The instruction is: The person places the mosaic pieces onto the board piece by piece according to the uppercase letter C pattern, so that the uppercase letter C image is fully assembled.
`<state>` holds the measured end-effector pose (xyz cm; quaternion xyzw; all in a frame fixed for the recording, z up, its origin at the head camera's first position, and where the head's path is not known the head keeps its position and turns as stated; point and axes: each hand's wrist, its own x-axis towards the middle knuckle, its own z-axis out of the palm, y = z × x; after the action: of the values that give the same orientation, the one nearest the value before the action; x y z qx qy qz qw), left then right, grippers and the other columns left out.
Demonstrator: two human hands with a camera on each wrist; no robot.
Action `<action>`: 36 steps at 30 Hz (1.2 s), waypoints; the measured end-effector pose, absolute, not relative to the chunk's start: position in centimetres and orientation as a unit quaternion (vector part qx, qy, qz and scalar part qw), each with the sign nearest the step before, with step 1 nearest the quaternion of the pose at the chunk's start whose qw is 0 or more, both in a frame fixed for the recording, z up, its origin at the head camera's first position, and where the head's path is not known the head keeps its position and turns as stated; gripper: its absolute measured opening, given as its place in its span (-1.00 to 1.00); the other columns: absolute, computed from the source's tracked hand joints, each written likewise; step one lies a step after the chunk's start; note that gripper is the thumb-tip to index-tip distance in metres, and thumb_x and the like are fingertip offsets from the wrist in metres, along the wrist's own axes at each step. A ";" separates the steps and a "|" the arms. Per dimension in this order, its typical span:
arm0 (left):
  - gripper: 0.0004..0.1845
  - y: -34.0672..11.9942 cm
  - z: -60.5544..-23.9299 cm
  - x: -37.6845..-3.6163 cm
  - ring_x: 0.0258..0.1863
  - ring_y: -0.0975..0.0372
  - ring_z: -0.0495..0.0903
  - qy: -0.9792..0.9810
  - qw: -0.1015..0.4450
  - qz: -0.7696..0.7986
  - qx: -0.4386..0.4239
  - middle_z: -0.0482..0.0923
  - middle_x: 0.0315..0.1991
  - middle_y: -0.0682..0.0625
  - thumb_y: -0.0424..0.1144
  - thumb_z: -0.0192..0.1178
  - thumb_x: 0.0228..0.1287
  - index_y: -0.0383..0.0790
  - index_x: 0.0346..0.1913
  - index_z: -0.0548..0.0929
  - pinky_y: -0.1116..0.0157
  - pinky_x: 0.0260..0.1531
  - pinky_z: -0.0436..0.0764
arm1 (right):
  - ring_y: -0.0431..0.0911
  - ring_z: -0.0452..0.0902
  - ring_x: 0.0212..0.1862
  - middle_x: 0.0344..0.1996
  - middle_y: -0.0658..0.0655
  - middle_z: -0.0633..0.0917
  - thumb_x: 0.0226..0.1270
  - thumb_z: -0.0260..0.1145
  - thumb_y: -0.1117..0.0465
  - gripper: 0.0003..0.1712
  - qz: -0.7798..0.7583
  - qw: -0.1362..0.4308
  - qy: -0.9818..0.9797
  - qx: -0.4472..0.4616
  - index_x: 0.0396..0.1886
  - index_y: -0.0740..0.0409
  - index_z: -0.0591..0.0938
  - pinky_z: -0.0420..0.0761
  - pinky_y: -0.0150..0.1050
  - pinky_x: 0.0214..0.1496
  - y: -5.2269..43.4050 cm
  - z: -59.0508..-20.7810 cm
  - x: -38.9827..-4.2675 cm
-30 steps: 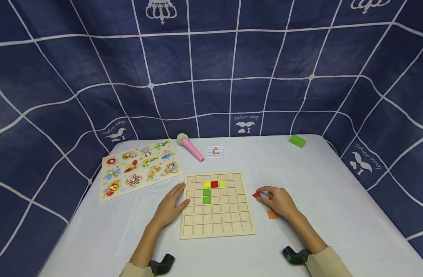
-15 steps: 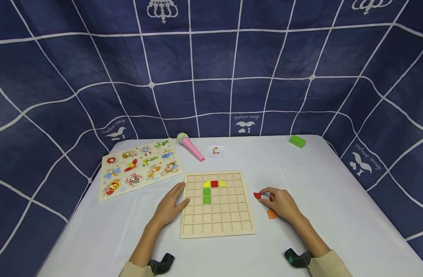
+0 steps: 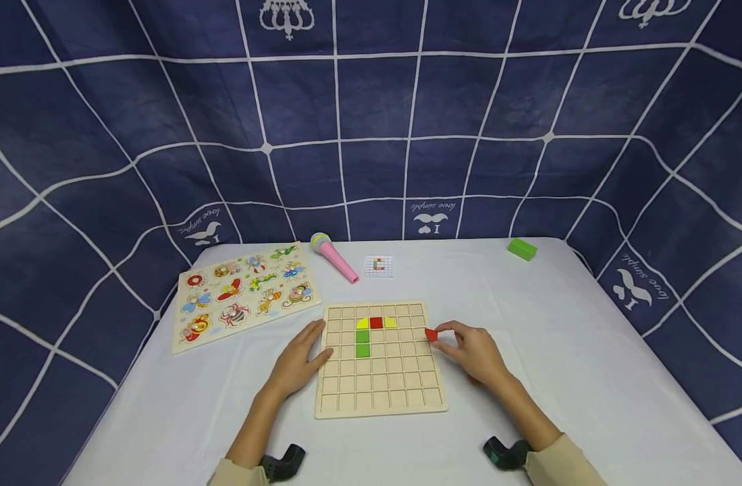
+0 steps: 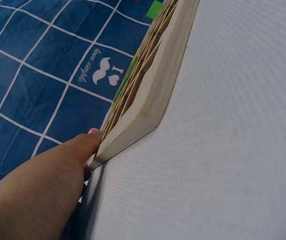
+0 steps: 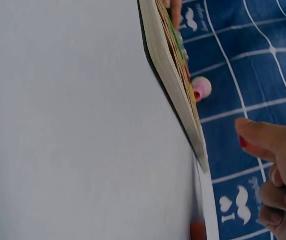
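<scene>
Head view, left hand (image 3: 296,361): palm down at the left edge of the board (image 3: 401,393); fingers extended, grasping nothing.
Head view, right hand (image 3: 479,352): thumb and forefinger pinch the red piece (image 3: 431,335).
Head view, red piece: at the fingertips, by the board's right edge.
Left wrist view, left hand: one digit at the board's rim.
Right wrist view, red piece: between fingertips, apart from the board.
</scene>
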<state>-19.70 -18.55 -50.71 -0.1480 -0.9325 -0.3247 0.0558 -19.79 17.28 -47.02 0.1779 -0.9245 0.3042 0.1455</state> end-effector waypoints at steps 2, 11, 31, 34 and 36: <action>-0.31 -18.6 -50.7 -19.7 0.34 -0.01 0.12 -0.933 0.054 -0.324 -0.148 0.17 0.36 -0.13 0.03 0.11 0.28 -0.24 0.37 0.23 0.00 0.27 0.16 | -0.35 -0.08 -0.72 -0.83 -0.20 0.12 -0.02 0.49 0.06 -0.69 0.304 0.149 -0.921 0.192 -0.24 0.01 0.68 -0.01 -0.46 -0.71 16.1 -46.7 -19.7; -0.31 -18.6 -50.7 -19.7 0.34 -0.01 0.12 -0.933 0.053 -0.325 -0.148 0.16 0.36 -0.13 0.02 0.12 0.28 -0.24 0.37 0.23 0.00 0.27 0.16 | -0.37 -0.03 -0.72 -0.85 -0.23 0.16 0.01 0.46 0.01 -0.71 0.303 0.131 -0.907 0.261 -0.23 -0.08 0.66 0.12 -0.44 -0.65 11.4 -46.7 -19.2; -0.32 -18.5 -50.6 -19.6 0.34 -0.01 0.12 -0.932 0.050 -0.330 -0.144 0.16 0.36 -0.12 0.00 0.13 0.27 -0.22 0.37 0.23 0.00 0.27 0.16 | -0.34 0.24 -0.64 -0.69 -0.21 0.55 0.06 0.40 -0.07 -0.73 0.257 0.100 -0.910 0.310 -0.29 -0.06 0.68 0.38 -0.43 -0.53 6.4 -48.1 -18.5; -0.32 -18.5 -50.6 -19.6 0.34 -0.01 0.11 -0.933 0.050 -0.327 -0.144 0.15 0.37 -0.12 0.01 0.13 0.28 -0.22 0.37 0.23 0.00 0.28 0.15 | -0.35 0.26 -0.64 -0.64 -0.17 0.61 0.05 0.41 -0.06 -0.72 0.252 0.101 -0.911 0.310 -0.29 -0.04 0.69 0.39 -0.42 -0.53 6.4 -48.1 -18.5; -0.32 -18.5 -50.6 -19.6 0.34 0.00 0.11 -0.933 0.051 -0.327 -0.144 0.15 0.37 -0.12 0.01 0.13 0.27 -0.22 0.37 0.23 0.00 0.28 0.15 | -0.36 0.27 -0.63 -0.58 -0.15 0.65 0.05 0.41 -0.05 -0.72 0.249 0.099 -0.912 0.309 -0.28 -0.02 0.69 0.41 -0.41 -0.52 6.4 -48.2 -18.5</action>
<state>-19.58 -18.52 -50.56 -0.1437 -0.9325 -0.3274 0.0507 -18.51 6.36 -48.17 0.3090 -0.9124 0.2495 0.0992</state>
